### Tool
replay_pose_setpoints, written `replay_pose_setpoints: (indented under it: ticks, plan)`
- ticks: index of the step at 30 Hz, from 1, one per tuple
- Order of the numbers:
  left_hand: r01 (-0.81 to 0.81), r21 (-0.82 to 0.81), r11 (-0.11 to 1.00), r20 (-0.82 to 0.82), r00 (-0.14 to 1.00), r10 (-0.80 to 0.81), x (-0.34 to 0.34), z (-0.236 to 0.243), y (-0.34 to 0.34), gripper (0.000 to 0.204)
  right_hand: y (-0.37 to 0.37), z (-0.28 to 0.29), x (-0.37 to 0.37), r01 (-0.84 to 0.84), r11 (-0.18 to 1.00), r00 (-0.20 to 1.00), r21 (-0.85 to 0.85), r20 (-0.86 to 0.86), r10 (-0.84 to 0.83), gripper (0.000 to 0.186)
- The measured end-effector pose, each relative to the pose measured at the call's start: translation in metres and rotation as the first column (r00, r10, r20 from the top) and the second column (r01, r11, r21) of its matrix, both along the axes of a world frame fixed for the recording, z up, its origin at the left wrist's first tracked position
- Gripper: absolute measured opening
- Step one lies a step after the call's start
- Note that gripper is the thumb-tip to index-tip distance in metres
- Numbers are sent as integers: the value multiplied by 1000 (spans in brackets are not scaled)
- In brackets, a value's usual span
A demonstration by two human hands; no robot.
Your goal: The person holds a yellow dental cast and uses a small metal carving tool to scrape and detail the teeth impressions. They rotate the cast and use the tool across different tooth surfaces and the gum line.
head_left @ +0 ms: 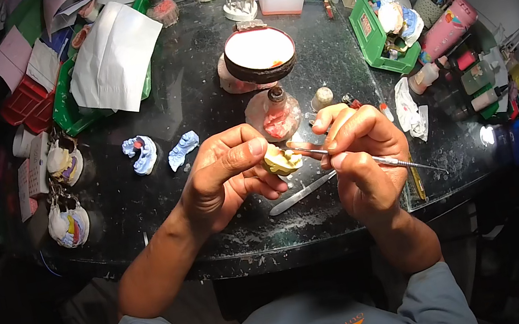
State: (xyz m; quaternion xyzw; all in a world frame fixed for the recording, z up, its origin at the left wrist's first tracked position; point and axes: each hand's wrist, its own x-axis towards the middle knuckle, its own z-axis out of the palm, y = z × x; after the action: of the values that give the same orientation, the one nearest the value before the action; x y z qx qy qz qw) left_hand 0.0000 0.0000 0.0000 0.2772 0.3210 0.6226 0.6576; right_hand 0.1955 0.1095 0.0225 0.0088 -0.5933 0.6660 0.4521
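A small yellow dental cast is pinched between the thumb and fingers of my left hand. My right hand holds a thin metal dental carver like a pen, its tip at the cast's right side; whether it touches I cannot tell. Beneath the hands a plaster knife lies on the dark bench, its right end hidden under my right hand. Just beyond the cast stands a glass spirit burner with pinkish contents. Two blue impression pieces rest to the left of my left hand.
Mounted dental models stand at the left. Behind the burner is a round, dark-rimmed dish with a white inside. Paper covers a green tray at the back left; another green tray holds models at the right, near a pink bottle.
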Motion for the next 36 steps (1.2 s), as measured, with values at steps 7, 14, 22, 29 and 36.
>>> replay_pose_setpoints:
  ticks: [7, 14, 22, 29, 36]
  plan:
    - [-18, 16, 1000, 39, 999, 17, 3, 4, 0, 46, -10, 4, -3, 184, 982, 983, 29, 18, -185, 10]
    - [15, 84, 996, 149, 988, -27, 5, 6, -1, 44, -7, 0, 3, 307, 846, 936, 436, 21, -350, 15]
    - [7, 91, 996, 194, 981, -24, 3, 0, -1, 44, -8, 4, -4, 420, 745, 886, 519, -57, -460, 28]
    - [-18, 92, 996, 194, 981, 0, 4, -1, -1, 41, -11, 4, -1, 369, 748, 902, 551, -18, -432, 26]
    - [-14, 98, 995, 193, 981, -5, 4, -1, -1, 37, -10, 7, -1, 358, 733, 902, 579, -10, -433, 24]
